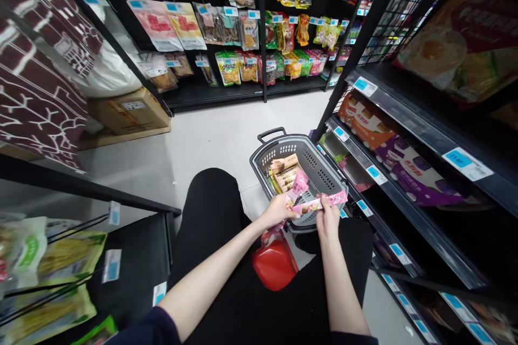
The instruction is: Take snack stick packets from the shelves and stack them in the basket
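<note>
My left hand (278,211) is closed on slim pink snack packets (298,184), one of them standing up above my fingers. My right hand (328,218) pinches another long pink packet (336,198), which stretches across between both hands. Beneath them a grey plastic shopping basket (259,159) stands on the floor. Inside it lie tan snack packages (285,170), partly covered by the packets. A glossy red item (275,264) sits between my knees, just below my left hand; its kind I cannot make out.
Shelving with boxed goods (404,156) runs close along the right. Bagged snacks (229,68) hang on the black rack ahead. A cardboard box (129,110) stands at the left, beside a patterned brown cloth or bag (40,75). More bags (60,259) hang at lower left.
</note>
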`<state>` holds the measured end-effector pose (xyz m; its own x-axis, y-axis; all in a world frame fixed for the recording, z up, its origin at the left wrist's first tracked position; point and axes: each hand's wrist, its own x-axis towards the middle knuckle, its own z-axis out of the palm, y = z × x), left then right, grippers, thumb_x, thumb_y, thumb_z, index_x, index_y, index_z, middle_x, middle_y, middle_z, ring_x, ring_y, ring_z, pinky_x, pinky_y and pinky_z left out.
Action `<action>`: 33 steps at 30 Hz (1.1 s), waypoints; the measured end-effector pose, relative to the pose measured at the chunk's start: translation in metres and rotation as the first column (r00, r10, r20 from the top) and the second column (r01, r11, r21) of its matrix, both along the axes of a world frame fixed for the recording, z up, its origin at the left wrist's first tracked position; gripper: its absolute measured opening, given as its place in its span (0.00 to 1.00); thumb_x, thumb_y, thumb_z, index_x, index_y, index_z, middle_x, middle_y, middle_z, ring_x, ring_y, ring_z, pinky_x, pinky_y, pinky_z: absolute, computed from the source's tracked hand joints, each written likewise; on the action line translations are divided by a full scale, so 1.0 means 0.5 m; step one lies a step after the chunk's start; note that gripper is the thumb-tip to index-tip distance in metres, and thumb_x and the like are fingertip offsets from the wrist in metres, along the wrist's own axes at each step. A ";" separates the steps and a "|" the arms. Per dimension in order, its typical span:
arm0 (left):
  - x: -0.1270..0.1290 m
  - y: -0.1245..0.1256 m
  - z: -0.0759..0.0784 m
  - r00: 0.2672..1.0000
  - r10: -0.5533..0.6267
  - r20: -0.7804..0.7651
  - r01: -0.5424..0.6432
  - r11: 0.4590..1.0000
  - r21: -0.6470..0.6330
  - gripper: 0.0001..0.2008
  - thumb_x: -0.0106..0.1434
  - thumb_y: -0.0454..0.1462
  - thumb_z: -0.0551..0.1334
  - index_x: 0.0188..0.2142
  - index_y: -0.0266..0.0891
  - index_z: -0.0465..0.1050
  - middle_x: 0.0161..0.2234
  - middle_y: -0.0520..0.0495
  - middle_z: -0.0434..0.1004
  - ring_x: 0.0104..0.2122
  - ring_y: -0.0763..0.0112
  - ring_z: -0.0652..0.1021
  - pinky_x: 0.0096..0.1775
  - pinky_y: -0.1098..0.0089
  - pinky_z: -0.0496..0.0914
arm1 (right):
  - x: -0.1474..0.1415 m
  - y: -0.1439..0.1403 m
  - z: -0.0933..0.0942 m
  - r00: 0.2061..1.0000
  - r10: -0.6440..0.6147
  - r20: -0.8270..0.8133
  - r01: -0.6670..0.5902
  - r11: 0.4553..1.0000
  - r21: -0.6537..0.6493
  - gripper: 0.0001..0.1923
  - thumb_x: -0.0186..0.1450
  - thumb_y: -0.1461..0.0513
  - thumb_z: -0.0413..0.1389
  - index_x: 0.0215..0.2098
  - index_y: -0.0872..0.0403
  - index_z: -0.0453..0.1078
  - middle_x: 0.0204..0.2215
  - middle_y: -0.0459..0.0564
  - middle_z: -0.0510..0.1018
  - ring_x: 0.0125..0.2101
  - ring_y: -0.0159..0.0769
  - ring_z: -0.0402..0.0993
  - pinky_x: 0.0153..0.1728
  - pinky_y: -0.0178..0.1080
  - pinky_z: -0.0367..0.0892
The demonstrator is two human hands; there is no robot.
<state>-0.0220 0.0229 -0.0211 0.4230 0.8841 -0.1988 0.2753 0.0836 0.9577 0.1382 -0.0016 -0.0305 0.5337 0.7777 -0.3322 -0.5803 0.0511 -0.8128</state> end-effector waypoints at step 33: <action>0.018 -0.031 0.010 0.931 -0.028 0.363 0.180 0.901 -0.394 0.28 0.38 0.35 0.71 0.39 0.33 0.65 0.26 0.49 0.74 0.25 0.63 0.77 0.29 0.63 0.73 | 0.094 -0.010 0.040 0.988 0.143 -0.059 -0.139 0.988 0.064 0.14 0.58 0.53 0.54 0.37 0.53 0.70 0.34 0.50 0.76 0.37 0.35 0.73 0.48 0.51 0.63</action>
